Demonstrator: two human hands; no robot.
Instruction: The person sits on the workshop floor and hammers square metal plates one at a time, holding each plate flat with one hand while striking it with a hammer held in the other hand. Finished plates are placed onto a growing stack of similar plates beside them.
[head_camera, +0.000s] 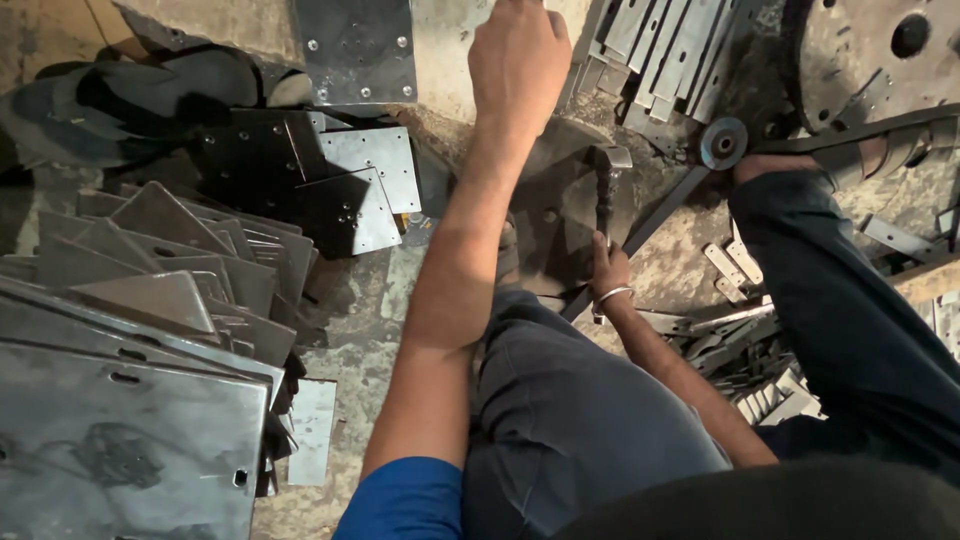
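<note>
Head view: keep your right hand (607, 268) clamped on the dark bar (603, 205) while your far left hand's (518, 60) fisted grip, contents unseen, stays steady.

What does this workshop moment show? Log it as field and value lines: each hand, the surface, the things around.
Left hand: left hand raised in a fist, what it grips hidden
Right hand: right hand closed on a dark rod standing upright on a metal plate
Wrist: metal bangle on the right wrist
Left side: stack of grey metal sheets
Top: perforated square plates; pile of metal strips
Surface: concrete floor
</note>
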